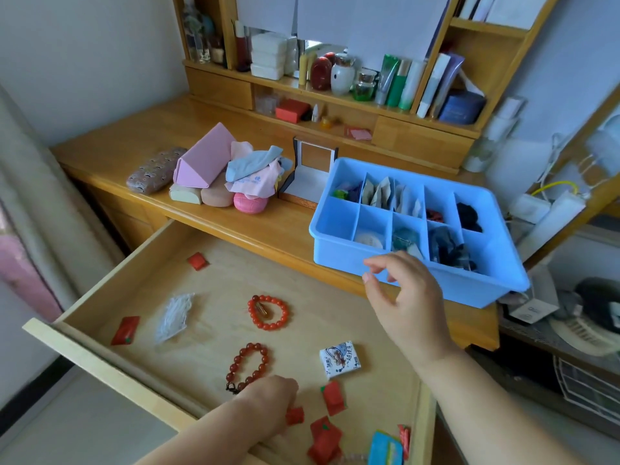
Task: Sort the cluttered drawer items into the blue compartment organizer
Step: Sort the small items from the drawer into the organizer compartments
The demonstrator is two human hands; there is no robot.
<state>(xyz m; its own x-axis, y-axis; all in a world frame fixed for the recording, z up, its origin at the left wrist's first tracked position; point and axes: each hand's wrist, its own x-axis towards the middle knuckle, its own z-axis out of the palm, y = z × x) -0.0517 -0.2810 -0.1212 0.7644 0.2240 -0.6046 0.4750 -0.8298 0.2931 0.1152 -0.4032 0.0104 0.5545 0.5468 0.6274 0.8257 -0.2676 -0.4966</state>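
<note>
1. Wooden table under crowded shelves carries the blue organizer, partly filled; the open drawer sits below it.
2. Left hand reaches down into the drawer, fingers curled onto a small red packet, seemingly pinching it.
3. Right hand hovers just in front of the organizer, fingers loosely spread, holding nothing.
4. Packets look light, thin and crinkly: pinch by an edge.
5. Bead bracelets look hard and slippery, and hook easily through the loop.
</note>
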